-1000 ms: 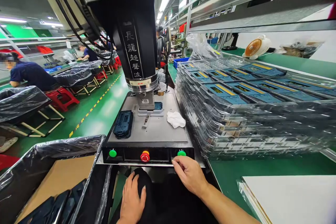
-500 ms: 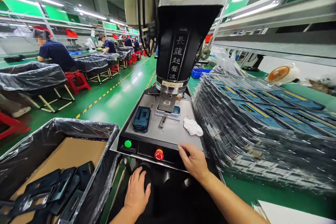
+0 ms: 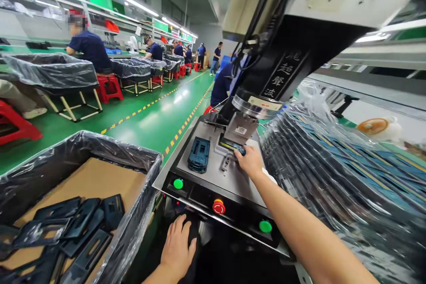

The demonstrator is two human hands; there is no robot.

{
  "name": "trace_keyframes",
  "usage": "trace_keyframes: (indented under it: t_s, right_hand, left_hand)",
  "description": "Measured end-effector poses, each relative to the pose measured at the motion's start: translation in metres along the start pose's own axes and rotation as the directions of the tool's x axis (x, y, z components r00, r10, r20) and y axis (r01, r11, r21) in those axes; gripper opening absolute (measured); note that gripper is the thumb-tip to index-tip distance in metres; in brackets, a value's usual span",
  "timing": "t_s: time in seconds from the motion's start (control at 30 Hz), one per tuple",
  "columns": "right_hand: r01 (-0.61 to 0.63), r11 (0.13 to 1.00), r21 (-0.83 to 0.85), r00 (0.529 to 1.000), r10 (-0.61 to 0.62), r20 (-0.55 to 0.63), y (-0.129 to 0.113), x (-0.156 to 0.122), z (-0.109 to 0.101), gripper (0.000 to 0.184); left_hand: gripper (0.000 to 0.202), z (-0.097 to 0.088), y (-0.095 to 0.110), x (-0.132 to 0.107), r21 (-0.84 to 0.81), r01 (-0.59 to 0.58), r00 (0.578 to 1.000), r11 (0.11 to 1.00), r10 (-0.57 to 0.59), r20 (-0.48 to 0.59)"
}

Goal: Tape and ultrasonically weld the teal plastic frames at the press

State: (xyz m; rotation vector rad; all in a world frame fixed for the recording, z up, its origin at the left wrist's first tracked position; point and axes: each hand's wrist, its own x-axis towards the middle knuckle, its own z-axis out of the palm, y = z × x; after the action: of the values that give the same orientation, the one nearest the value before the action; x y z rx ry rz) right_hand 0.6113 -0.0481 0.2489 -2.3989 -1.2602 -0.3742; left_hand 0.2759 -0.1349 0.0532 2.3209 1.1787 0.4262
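Note:
My right hand (image 3: 250, 160) reaches over the metal plate of an ultrasonic welding machine and pinches the near end of a dark blue plastic part (image 3: 233, 145). That part lies at the fixture below the machine's metal horn (image 3: 241, 128); the horn hides some of it. My fingers cover its right end. Left of the fixture, a second dark blue plastic housing (image 3: 199, 155) lies flat on the plate. My left hand (image 3: 178, 245) rests on my dark-clothed leg below the plate's front edge, fingers stretched out, holding nothing.
Two green buttons (image 3: 178, 183) and a red stop button (image 3: 218, 207) line the front panel. At left stands a plastic-lined bin (image 3: 140, 164) with several dark plastic frames. Stacked clear trays (image 3: 319, 159) of blue parts fill the right. Co-workers (image 3: 90, 49) sit beyond the aisle.
My right hand has moved from the front panel to the fixture and taken hold of the plastic part there. The view has turned and tilted. My left hand stays on my leg.

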Motion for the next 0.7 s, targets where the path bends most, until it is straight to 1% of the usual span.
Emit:
trace_keyframes:
  t_s: [0.17, 0.3, 0.4, 0.5, 0.6, 0.7]
  right_hand:
    - [0.008, 0.998, -0.065, 0.995, -0.001, 0.100, -0.006, 0.010, 0.010, 0.033]
    - [0.058, 0.994, -0.091, 0.991, -0.046, 0.128, -0.004, 0.012, 0.013, 0.033]
    - [0.171, 0.975, -0.138, 0.983, -0.159, 0.097, 0.003, 0.014, 0.015, 0.035]
    - [0.295, 0.936, -0.190, 0.955, -0.297, 0.019, 0.010, 0.014, 0.019, 0.039]
    - [0.356, 0.912, -0.205, 0.928, -0.370, -0.035, 0.014, 0.009, 0.019, 0.042]
    - [0.404, 0.892, -0.200, 0.905, -0.422, -0.051, 0.012, 0.000, 0.013, 0.041]
  left_hand:
    - [0.046, -0.008, 0.004, 0.004, -0.066, 0.045, 0.998, 0.997, -0.041, 0.052]
    - [0.046, -0.015, 0.007, 0.005, -0.111, 0.074, 0.995, 0.991, -0.065, 0.078]
    - [0.044, -0.016, 0.007, 0.005, -0.156, 0.084, 0.995, 0.984, -0.073, 0.073]
    - [0.042, -0.015, 0.005, 0.005, -0.202, 0.084, 0.995, 0.976, -0.073, 0.061]
    - [0.042, -0.013, 0.003, 0.005, -0.226, 0.082, 0.996, 0.971, -0.071, 0.054]
    - [0.042, -0.014, 0.002, 0.004, -0.243, 0.079, 0.996, 0.967, -0.069, 0.050]
